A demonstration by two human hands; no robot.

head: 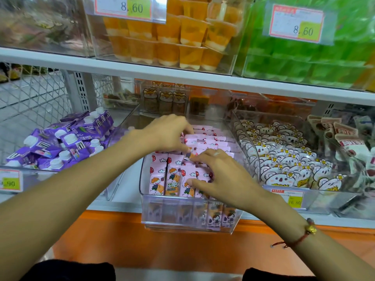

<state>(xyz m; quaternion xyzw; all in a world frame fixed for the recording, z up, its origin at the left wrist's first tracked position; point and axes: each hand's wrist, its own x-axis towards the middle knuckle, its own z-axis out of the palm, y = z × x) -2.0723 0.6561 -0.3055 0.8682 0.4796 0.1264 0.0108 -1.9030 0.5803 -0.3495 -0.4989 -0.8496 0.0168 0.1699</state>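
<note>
Many glossy pink packets (172, 180) in clear plastic bin (162, 202); left hand (168, 132) pinches one, right hand (221, 175) rests spread-fingered on top

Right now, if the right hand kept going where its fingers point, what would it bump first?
The pink packets: the right hand points left across the clear bin, fingertips apparently touching them. Beyond, probably the bin's left wall, though depth is unclear.
</note>
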